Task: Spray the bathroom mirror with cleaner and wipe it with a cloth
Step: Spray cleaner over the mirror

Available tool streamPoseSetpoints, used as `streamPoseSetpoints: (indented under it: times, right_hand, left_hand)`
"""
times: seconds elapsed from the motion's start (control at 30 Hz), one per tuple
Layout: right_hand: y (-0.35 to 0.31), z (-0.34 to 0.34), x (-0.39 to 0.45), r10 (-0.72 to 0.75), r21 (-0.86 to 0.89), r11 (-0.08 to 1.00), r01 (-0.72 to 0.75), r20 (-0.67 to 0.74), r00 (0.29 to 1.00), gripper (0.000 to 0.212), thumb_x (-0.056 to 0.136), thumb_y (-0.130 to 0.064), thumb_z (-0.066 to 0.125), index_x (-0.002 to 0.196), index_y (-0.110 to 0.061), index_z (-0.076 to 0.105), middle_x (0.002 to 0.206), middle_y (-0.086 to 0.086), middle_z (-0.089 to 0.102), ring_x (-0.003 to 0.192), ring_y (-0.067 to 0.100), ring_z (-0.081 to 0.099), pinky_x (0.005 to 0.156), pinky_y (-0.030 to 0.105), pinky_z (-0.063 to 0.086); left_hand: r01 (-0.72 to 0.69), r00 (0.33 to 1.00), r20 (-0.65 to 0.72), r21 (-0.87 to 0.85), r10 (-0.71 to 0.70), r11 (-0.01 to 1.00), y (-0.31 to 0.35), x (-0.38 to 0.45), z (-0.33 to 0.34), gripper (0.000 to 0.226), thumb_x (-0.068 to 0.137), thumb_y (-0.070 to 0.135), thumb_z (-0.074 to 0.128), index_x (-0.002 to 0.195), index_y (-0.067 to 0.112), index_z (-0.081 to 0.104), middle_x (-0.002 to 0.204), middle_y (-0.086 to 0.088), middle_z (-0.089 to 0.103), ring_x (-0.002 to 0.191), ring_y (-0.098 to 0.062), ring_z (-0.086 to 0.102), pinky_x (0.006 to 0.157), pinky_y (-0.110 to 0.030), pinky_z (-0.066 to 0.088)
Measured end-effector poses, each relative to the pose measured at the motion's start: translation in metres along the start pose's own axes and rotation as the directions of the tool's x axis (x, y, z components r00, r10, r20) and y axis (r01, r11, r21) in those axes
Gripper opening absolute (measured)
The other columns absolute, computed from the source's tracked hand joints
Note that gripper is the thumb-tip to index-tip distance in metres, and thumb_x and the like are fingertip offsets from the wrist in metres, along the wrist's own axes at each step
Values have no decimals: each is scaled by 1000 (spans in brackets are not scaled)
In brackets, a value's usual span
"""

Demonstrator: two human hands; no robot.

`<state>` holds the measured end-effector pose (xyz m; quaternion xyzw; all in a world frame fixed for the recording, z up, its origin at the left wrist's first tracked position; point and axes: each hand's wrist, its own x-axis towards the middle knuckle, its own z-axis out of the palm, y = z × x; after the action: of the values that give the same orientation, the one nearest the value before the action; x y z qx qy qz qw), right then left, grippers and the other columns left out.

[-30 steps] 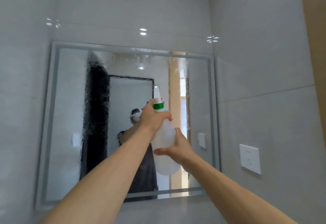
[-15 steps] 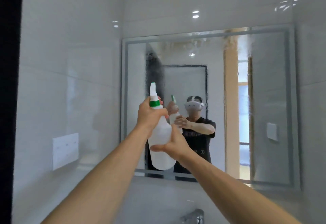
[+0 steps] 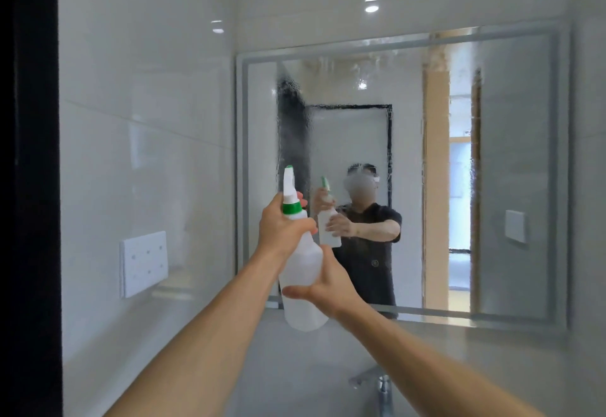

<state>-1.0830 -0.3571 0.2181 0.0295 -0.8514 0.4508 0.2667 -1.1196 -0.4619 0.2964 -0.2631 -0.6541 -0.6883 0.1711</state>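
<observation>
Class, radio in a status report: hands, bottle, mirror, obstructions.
Left hand grips spray bottle neck; right hand cups its body. Mirror wet with droplets, unwiped. No cloth in view. Nothing blocking.

You face glossy white wall tiles [image 3: 147, 72]. A white socket plate [image 3: 144, 263] sits on the left wall, a dark frame [image 3: 31, 187] runs down the far left edge, and a chrome tap [image 3: 377, 387] shows at the bottom.
</observation>
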Motion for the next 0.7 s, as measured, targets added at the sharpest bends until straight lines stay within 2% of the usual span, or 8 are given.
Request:
streamPoseSetpoints:
  times: [0.07, 0.13, 0.3, 0.43, 0.53, 0.6, 0.63, 0.7]
  right_hand:
    - [4, -4, -7, 17, -9, 1000, -17, -30, 999, 85, 62, -32, 91, 129, -26, 39, 118, -5, 57, 110, 18, 58, 96, 40, 53]
    - [8, -12, -16, 40, -10, 999, -41, -54, 998, 87, 64, -30, 91, 133, -24, 38, 122, -2, 57, 112, 19, 57, 98, 39, 50]
    - [27, -36, -39, 96, -58, 993, -103, -115, 989, 84, 66, -33, 90, 129, -28, 36, 112, -11, 52, 108, 13, 55, 83, 26, 44]
    - [39, -54, -57, 138, -104, 981, -162, -203, 969, 82, 67, -35, 89, 125, -33, 31, 115, -9, 49, 108, 13, 53, 90, 31, 48]
    - [42, -68, -72, 162, -125, 972, -200, -262, 951, 81, 67, -36, 89, 123, -33, 31, 112, -10, 49, 105, 13, 53, 87, 29, 47]
    - [43, -78, -80, 185, -125, 966, -228, -283, 941, 80, 66, -36, 90, 124, -29, 35, 114, -7, 53, 106, 16, 55, 88, 33, 50]
    - [44, -83, -84, 200, -128, 961, -245, -290, 936, 81, 65, -35, 90, 125, -27, 36, 116, -4, 55, 107, 19, 56, 89, 36, 52]
    - [44, -91, -94, 231, -135, 951, -279, -292, 928, 84, 64, -37, 89, 128, -25, 37, 119, 0, 56, 109, 22, 57, 93, 42, 53]
  left_hand:
    - [-11, 999, 35, -11, 11, 1000, -2, -4, 7, 56, 54, 6, 79, 104, 24, 63, 106, 1, 68, 93, -27, 66, 81, -50, 59]
    - [-20, 997, 74, -21, 22, 1000, -6, -9, 17, 52, 61, -2, 79, 104, 20, 62, 101, 2, 68, 89, -21, 63, 82, -49, 57]
    - [0, 988, 151, -77, 11, 997, -13, -22, 50, 41, 63, -7, 77, 87, 23, 63, 86, 8, 67, 77, -12, 61, 72, -32, 53]
    - [10, 965, 262, -135, 26, 991, -13, -36, 77, 34, 66, -2, 79, 90, 13, 61, 67, 12, 64, 62, -2, 60, 64, -22, 50]
    - [21, 948, 318, -119, 18, 993, -11, -42, 95, 39, 64, 3, 81, 94, 16, 61, 87, -2, 70, 84, -20, 67, 81, -42, 58]
    - [27, 938, 347, -123, 17, 992, -10, -46, 105, 45, 57, 10, 83, 95, 23, 61, 96, -7, 69, 91, -30, 67, 85, -53, 58]
    - [32, 932, 362, -127, 16, 991, -8, -49, 110, 48, 55, 10, 81, 96, 24, 60, 95, -7, 68, 90, -30, 67, 85, -55, 57]
    - [27, 924, 382, -128, 24, 991, -5, -58, 117, 48, 58, 4, 80, 98, 20, 58, 89, -4, 64, 83, -25, 62, 82, -48, 57]
